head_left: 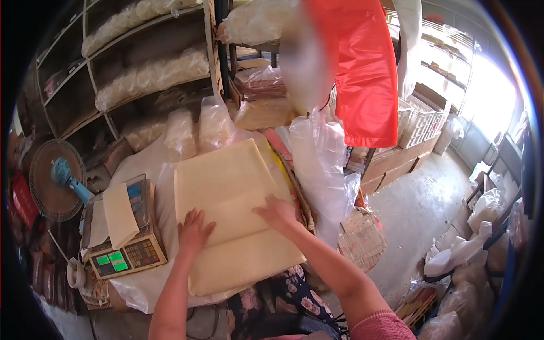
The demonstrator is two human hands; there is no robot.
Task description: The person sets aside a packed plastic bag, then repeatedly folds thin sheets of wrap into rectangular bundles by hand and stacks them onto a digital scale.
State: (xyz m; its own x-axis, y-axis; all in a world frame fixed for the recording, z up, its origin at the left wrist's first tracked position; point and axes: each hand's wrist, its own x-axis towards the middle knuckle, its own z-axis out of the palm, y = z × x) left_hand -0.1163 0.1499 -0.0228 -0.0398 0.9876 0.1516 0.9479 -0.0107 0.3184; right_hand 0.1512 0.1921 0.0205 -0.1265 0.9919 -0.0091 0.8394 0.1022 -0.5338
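Note:
A large stack of pale yellow sheets (226,170) lies on the plastic-covered table in front of me, with a fold or overlap line across its lower part. My left hand (194,229) rests on the left edge of the sheets, its fingers spread. Near the right edge, my right hand (277,212) lies on the top sheet with its fingers apart. Neither hand grips anything. To the left is a digital scale (127,255) with green displays, and folded pale sheets (119,215) lie across its pan.
A fan (58,178) stands left of the scale. Two plastic-wrapped bundles (181,133) are behind the sheets. Shelves (153,39) hold more wrapped bundles. Clear plastic (317,153) and a red sheet (365,73) hang at the right, beside white crates (422,122).

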